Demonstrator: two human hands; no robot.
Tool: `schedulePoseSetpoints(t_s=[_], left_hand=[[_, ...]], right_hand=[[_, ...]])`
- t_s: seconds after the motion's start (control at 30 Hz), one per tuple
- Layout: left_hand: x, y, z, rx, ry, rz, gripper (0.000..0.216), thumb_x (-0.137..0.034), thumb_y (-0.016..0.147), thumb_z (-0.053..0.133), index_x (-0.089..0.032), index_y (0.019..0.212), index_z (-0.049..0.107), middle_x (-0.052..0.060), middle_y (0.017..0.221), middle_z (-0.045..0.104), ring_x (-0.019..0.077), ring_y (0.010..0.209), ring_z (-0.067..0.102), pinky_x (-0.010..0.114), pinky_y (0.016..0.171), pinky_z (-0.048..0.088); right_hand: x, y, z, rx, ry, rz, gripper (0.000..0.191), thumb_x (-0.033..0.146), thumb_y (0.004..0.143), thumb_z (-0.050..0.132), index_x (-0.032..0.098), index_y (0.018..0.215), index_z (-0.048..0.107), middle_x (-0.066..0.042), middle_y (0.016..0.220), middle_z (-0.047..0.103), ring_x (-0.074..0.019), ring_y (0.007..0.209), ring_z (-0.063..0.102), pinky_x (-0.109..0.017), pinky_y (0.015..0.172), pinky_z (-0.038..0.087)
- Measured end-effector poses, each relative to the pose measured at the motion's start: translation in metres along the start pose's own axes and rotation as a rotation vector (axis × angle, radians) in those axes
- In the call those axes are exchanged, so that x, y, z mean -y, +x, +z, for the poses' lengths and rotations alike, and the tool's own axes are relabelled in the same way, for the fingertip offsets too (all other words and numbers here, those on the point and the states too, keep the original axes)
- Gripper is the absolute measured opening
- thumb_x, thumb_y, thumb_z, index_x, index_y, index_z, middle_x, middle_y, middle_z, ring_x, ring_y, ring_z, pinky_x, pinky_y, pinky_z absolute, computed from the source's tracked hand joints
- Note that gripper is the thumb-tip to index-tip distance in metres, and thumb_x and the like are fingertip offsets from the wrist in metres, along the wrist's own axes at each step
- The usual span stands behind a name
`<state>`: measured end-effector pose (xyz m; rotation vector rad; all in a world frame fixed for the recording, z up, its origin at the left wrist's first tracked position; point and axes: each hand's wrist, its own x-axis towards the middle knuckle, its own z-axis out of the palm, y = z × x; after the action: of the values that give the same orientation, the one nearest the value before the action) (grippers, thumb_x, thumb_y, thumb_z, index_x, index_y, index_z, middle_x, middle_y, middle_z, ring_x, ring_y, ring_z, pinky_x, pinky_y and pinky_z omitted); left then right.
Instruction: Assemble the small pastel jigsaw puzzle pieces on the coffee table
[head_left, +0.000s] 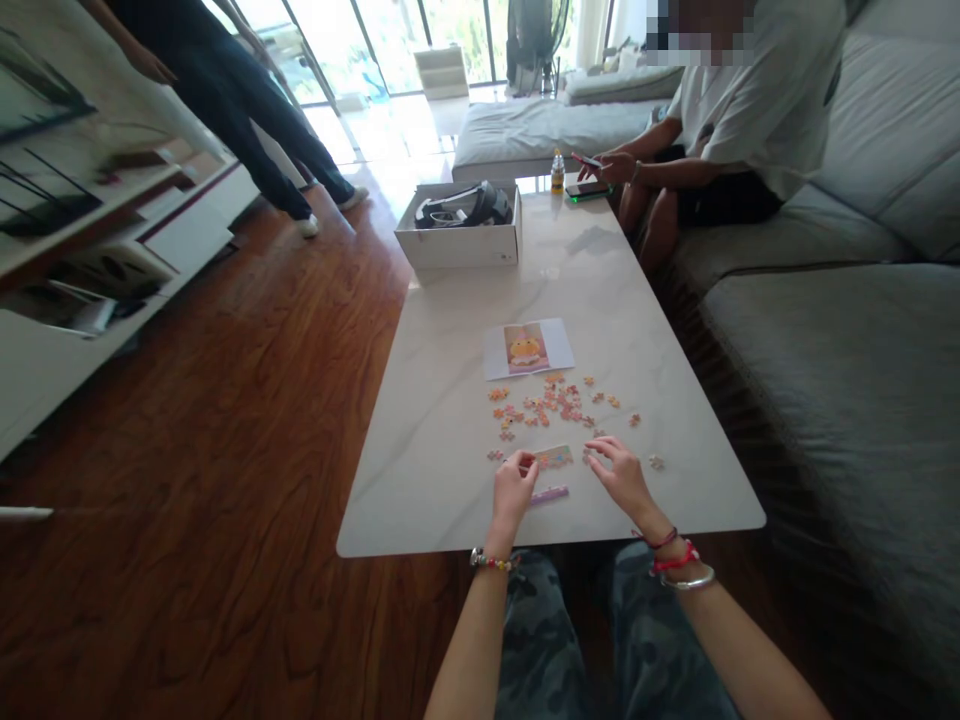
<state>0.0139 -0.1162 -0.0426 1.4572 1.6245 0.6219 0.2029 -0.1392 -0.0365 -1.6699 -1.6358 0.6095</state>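
Observation:
My left hand (pixel 516 482) is closed in a pinch at the left end of a joined section of jigsaw puzzle (pixel 556 457); a small pale puzzle piece seems to be between its fingertips, partly hidden. To the right of that section, my right hand (pixel 619 473) is held with thumb and fingers apart, close by a small piece at its fingertips. A purple strip (pixel 551 495) lies nearer to me. Beyond both hands, many loose puzzle pieces (pixel 559 400) are scattered. Behind them a paper sheet (pixel 493 352) shows a picture of a yellow figure.
On the white marbled table (pixel 420 450), an open box (pixel 457 248) holds a black headset (pixel 469 205). A bottle (pixel 557 175) and a phone (pixel 587 191) are at the far end. One person sits on the grey sofa (pixel 840 380); another stands at the left.

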Motion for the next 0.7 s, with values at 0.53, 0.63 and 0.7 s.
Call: schedulePoseSetpoints(t_s=[0.53, 0.63, 0.7], left_hand=[[-0.064, 0.076, -0.023, -0.146, -0.041, 0.216, 0.011, -0.025, 0.071, 0.051, -0.017, 0.075, 0.058, 0.002, 0.073, 0.064, 0.0102, 0.063, 0.059, 0.021, 0.060, 0.044], [-0.065, 0.075, -0.023, -0.142, -0.039, 0.234, 0.012, -0.026, 0.072, 0.050, -0.017, 0.075, 0.058, 0.002, 0.074, 0.063, 0.0101, 0.063, 0.058, 0.021, 0.061, 0.044], [-0.065, 0.074, -0.023, -0.141, -0.037, 0.229, 0.012, -0.027, 0.072, 0.051, -0.017, 0.075, 0.058, 0.002, 0.074, 0.063, 0.0099, 0.063, 0.058, 0.021, 0.061, 0.044]], right_hand=[[0.032, 0.094, 0.000, -0.189, 0.059, -0.223, 0.022, 0.023, 0.074, 0.047, 0.019, 0.089, 0.062, -0.007, 0.087, 0.061, -0.0186, 0.079, 0.059, -0.030, 0.072, 0.048], [0.032, 0.092, 0.001, -0.193, 0.061, -0.227, 0.021, 0.024, 0.074, 0.047, 0.019, 0.088, 0.062, -0.007, 0.087, 0.061, -0.0189, 0.080, 0.059, -0.031, 0.072, 0.048], [0.030, 0.091, 0.003, -0.192, 0.056, -0.225, 0.021, 0.025, 0.075, 0.048, 0.019, 0.087, 0.063, -0.007, 0.086, 0.061, -0.0192, 0.080, 0.059, -0.031, 0.072, 0.048]])
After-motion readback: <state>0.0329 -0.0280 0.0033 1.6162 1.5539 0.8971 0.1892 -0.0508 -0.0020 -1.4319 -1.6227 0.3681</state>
